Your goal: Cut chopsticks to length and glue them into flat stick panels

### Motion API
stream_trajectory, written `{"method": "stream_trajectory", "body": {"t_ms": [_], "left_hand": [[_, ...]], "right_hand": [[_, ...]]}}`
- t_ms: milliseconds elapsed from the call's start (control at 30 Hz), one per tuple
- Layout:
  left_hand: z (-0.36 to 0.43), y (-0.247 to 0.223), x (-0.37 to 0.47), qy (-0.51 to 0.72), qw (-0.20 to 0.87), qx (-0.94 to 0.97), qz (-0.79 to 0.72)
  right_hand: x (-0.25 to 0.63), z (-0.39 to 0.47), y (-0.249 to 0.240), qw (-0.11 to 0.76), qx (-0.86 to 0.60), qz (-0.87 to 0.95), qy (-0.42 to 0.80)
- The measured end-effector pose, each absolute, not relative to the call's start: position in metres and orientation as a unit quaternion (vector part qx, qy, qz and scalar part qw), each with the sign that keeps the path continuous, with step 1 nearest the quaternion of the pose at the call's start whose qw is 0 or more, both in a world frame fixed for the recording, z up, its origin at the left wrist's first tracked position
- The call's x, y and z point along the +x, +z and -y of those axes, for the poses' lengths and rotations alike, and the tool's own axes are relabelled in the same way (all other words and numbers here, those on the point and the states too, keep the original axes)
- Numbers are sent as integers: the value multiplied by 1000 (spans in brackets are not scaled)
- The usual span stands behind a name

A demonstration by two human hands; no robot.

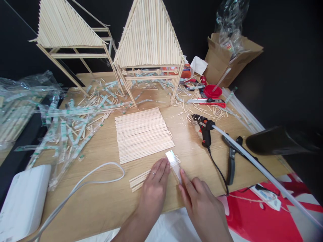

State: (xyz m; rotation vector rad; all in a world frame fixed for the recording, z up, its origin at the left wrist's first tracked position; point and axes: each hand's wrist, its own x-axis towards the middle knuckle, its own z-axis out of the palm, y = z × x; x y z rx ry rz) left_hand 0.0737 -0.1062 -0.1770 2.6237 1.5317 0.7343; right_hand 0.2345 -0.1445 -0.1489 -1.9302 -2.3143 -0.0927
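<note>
Near the tabletop's (96, 211) front edge, our left hand (155, 185) lies flat over a small row of sticks (138, 180), while our right hand (203, 196) grips a shiny flat strip (172, 160) across its right end. Just beyond, we see a larger sheet of sticks (143, 134); a glue gun (206, 133) lies towards the right edge.

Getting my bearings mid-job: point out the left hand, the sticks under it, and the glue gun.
Left hand (155, 186): head view, back of the hand.
Sticks (138, 180): head view, exposed stretch left of the hand.
Glue gun (205, 131): head view, upper handle.
</note>
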Motion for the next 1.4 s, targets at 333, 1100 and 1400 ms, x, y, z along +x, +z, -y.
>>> {"method": "stream_trajectory", "body": {"t_ms": [333, 1100, 1400], "left_hand": [[110, -187, 75, 251, 117, 804, -526], [99, -183, 85, 122, -7, 865, -487], [98, -184, 85, 128, 3, 862, -490]], "right_hand": [[234, 143, -152, 60, -629, 774, -52], [239, 142, -147, 70, -626, 776, -30], [250, 91, -147, 178, -624, 749, 137]]}}
